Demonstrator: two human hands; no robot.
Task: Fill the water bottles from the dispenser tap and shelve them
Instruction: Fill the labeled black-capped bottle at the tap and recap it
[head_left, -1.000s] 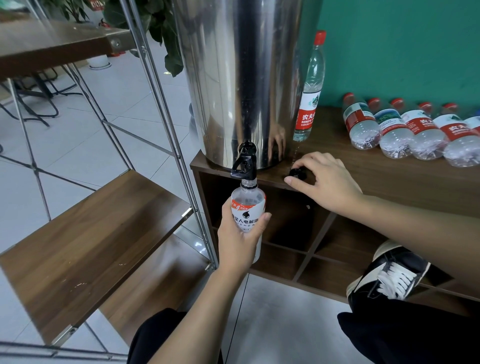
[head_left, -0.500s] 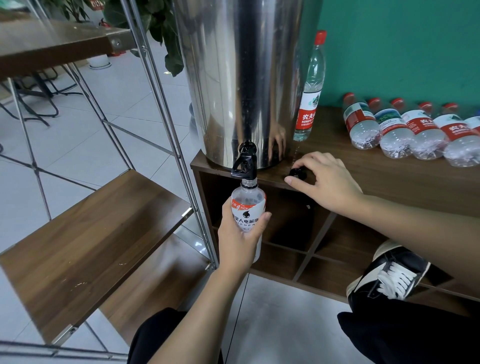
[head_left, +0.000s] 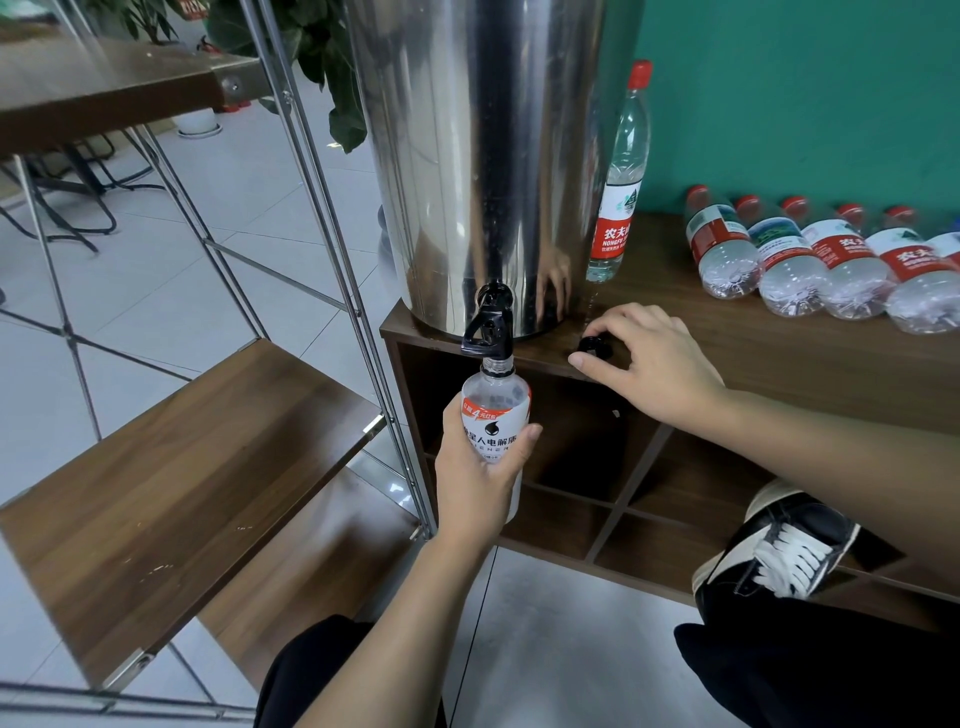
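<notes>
A tall steel dispenser (head_left: 483, 156) stands on the wooden cabinet top (head_left: 779, 364). Its black tap (head_left: 489, 325) juts over the cabinet's front edge. My left hand (head_left: 480, 478) grips a clear bottle (head_left: 496, 410) with a white and orange label, its open mouth right under the tap. My right hand (head_left: 649, 364) rests on the cabinet top, fingertips curled round a small black cap (head_left: 595, 345). A tall red-capped bottle (head_left: 621, 182) stands upright behind the dispenser. Several red-labelled bottles (head_left: 831, 260) lie in a row at the right.
A metal-framed rack with wooden shelves (head_left: 171, 483) stands to the left, close to the cabinet. Open cubbies (head_left: 587, 457) sit under the cabinet top. My black and white shoe (head_left: 784, 545) rests near the lower right cubby. A green wall backs the cabinet.
</notes>
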